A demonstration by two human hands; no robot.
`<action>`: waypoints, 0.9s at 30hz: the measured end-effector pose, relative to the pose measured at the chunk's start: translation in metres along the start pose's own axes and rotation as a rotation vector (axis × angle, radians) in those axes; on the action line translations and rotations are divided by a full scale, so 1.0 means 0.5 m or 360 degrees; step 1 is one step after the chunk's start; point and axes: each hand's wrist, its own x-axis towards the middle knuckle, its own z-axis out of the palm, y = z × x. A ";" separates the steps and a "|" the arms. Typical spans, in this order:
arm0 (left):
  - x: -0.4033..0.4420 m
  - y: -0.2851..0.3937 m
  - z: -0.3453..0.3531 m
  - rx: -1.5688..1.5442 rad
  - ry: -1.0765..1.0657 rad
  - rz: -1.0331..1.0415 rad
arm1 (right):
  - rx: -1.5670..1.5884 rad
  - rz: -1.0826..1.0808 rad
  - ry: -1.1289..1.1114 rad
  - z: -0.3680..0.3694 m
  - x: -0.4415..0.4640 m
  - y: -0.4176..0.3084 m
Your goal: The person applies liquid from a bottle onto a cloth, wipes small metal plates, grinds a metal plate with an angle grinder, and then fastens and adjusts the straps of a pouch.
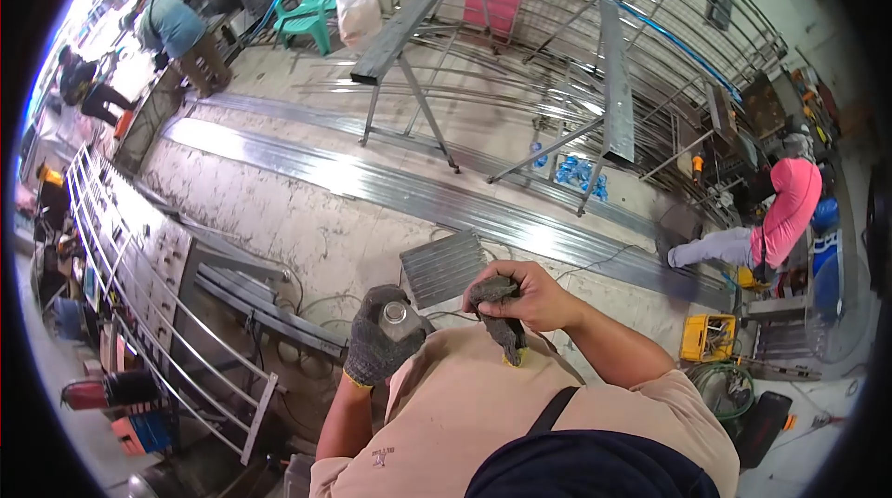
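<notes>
At the bottom middle of the frame, your bare right hand [533,297] pinches a dark glove [505,331], and your gloved left hand [373,347] holds a shiny round thing [395,313] (maybe glass) that could drop if your grip loosens.

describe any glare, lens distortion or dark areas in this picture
Head view: white glare on the long silver metal strips; head view: upper-left edge washed out; head view: fisheye curvature, black corners; head view: little detail shows in the dark grey knitted glove held by the bare right hand.
</notes>
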 end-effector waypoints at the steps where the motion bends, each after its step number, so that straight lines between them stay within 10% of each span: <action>1: 0.013 0.008 -0.001 0.0068 -0.0050 0.0071 | -0.0008 0.0002 0.0049 -0.004 -0.010 -0.001; 27: 0.106 0.038 0.230 -0.0045 -0.0502 0.0404 | 0.0325 -0.0149 0.0626 -0.106 -0.279 0.054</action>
